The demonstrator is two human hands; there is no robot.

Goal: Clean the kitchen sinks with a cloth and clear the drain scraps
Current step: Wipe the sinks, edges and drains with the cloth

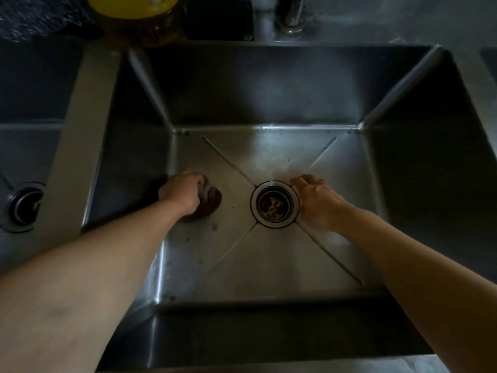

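I look straight down into a deep steel sink. My left hand grips a bunched brownish cloth and presses it on the sink floor, left of the drain. The round drain sits at the centre of the floor, with pale scraps lying in its strainer basket. My right hand rests at the drain's right rim, fingers curled at the rim's edge. Whether they hold the rim is not clear. Dark specks dot the floor and its back seam.
A second sink with its own drain lies to the left, past a steel divider. Behind the basin stand a yellow-capped bottle, a dark block and the faucet base.
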